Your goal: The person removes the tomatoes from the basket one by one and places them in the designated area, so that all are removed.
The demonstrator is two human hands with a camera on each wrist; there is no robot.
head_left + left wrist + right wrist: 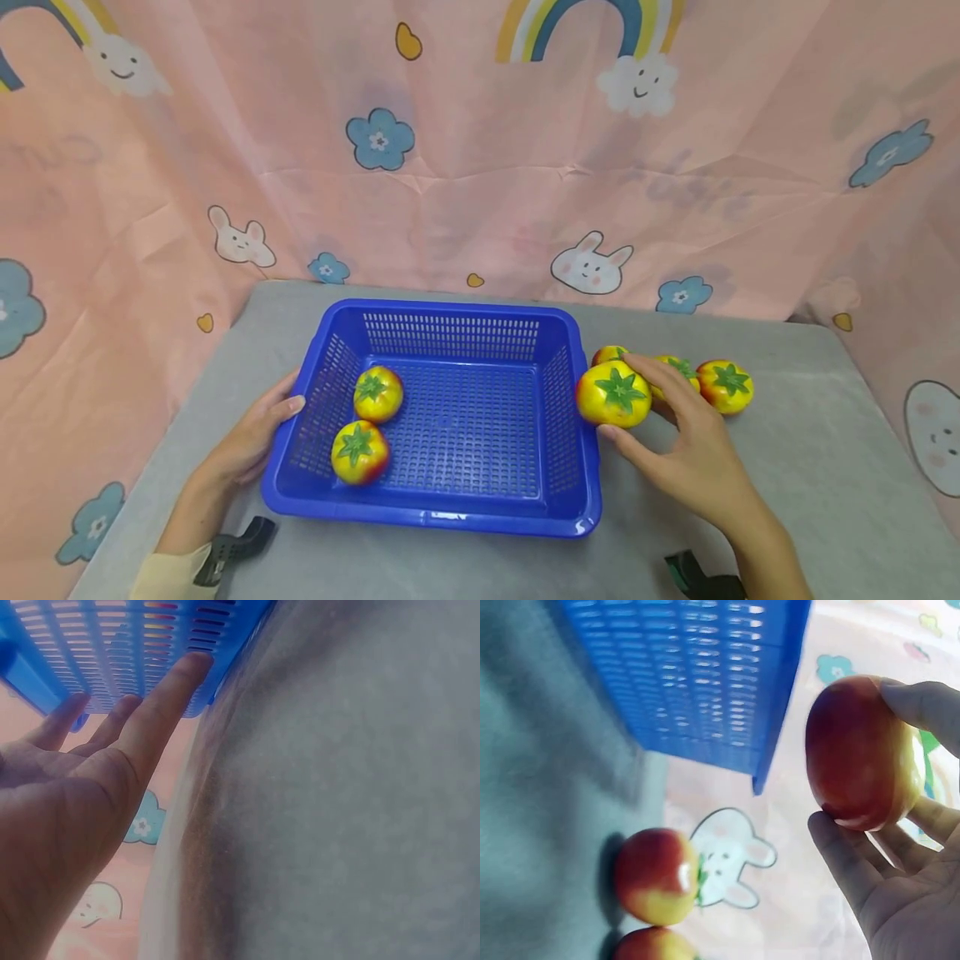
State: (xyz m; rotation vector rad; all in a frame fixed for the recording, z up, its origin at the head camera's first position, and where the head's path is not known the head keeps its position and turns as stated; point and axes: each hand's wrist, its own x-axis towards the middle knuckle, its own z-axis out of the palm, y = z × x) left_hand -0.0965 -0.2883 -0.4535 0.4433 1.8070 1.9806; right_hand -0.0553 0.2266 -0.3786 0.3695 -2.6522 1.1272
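Observation:
A blue plastic basket (450, 518) with slotted walls stands on the grey table. Two red-and-yellow fruits with green star-shaped tops lie inside at its left, one fruit (378, 394) behind the other (360, 452). My left hand (243, 437) rests against the basket's left side, thumb at the rim; in the left wrist view its straight fingers (157, 712) touch the slotted wall. With thumb and fingertips my right hand (693, 450) holds another red-and-yellow fruit (615, 395), raised beside the basket's right rim. The right wrist view shows this fruit's red underside (851, 757).
Right of the basket, several more such fruits sit on the table, partly hidden by my right hand; the outermost fruit (724, 387) shows best. A pink patterned cloth (480, 217) hangs behind the table (810, 467). Dark straps (236, 550) are on both wrists.

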